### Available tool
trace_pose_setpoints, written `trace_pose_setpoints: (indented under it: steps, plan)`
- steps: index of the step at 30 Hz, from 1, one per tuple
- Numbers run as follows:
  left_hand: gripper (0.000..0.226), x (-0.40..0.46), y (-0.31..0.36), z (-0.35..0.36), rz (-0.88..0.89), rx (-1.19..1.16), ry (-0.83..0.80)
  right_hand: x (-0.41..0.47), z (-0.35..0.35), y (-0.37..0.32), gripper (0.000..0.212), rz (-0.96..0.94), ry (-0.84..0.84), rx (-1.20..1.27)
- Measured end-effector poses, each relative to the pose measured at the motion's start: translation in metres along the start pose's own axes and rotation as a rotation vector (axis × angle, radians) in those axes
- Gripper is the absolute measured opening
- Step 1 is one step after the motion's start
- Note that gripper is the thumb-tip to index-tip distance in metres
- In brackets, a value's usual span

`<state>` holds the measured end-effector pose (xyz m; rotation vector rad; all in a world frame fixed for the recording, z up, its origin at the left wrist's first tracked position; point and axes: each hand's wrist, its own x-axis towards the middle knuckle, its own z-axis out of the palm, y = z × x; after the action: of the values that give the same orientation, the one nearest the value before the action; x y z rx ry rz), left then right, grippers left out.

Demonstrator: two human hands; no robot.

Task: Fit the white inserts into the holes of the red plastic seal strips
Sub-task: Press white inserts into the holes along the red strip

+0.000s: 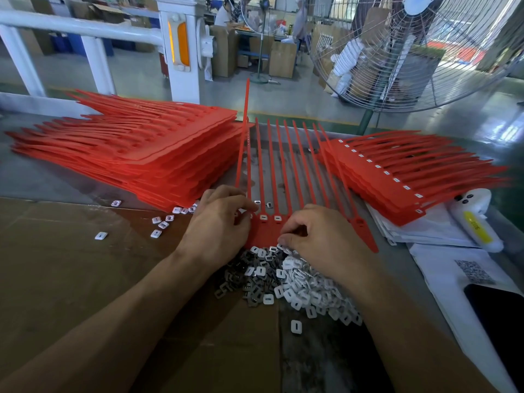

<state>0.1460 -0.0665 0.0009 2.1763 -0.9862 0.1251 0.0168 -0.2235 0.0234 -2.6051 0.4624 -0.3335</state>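
A red seal strip sheet (286, 171) lies flat in front of me, its tails pointing away. Two white inserts (270, 217) sit in holes at its near band. My left hand (221, 222) rests on the sheet's left end, thumb and fingers pinched at a hole; whether they hold an insert is hidden. My right hand (317, 236) has its fingers curled at the band's near edge, touching the pile of white and grey inserts (289, 282). One tail (246, 114) sticks up.
A tall stack of unfilled red sheets (136, 148) lies left, a stack with inserts fitted (408, 171) right. Loose inserts (163, 222) are scattered on the cardboard (71, 265). A white device (476, 219), papers and a phone (499, 316) sit right. A large fan (419, 52) stands behind.
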Motion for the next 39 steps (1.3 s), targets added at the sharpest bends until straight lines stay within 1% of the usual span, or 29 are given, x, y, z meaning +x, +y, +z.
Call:
trace_pose_setpoints:
  steps: [7, 9, 13, 16, 19, 22, 26, 33, 39]
  plan:
    - [0.022, 0.0, 0.001, 0.0, -0.039, -0.002, -0.012, 0.001, 0.0, -0.009, 0.004, -0.034, -0.024, -0.053]
    - [0.022, 0.0, 0.001, -0.001, -0.04, 0.001, -0.015, 0.001, -0.001, -0.009, 0.005, -0.041, -0.025, -0.073]
    - [0.021, 0.0, 0.002, -0.001, -0.041, -0.011, -0.008, 0.002, -0.001, -0.008, 0.006, -0.002, -0.035, -0.025]
    - [0.021, 0.0, 0.003, 0.0, -0.046, -0.01, -0.006, 0.002, 0.002, -0.006, 0.009, -0.016, -0.026, -0.055]
    - [0.021, 0.0, 0.002, -0.001, -0.049, -0.011, -0.015, 0.002, 0.004, -0.005, 0.013, -0.032, 0.031, -0.033]
    - [0.022, 0.0, 0.002, -0.001, -0.056, -0.011, -0.031, 0.006, 0.001, 0.0, 0.009, 0.016, 0.108, 0.065]
    - [0.021, 0.0, 0.002, -0.002, -0.051, -0.019, -0.037, 0.015, -0.006, 0.013, 0.011, 0.064, 0.221, 0.105]
    - [0.019, 0.001, 0.001, -0.001, -0.052, -0.027, -0.041, 0.026, 0.001, 0.019, 0.015, 0.054, 0.147, 0.065]
    - [0.019, 0.001, -0.001, -0.001, -0.048, -0.027, -0.04, 0.027, 0.004, 0.018, 0.016, 0.012, 0.132, -0.003]
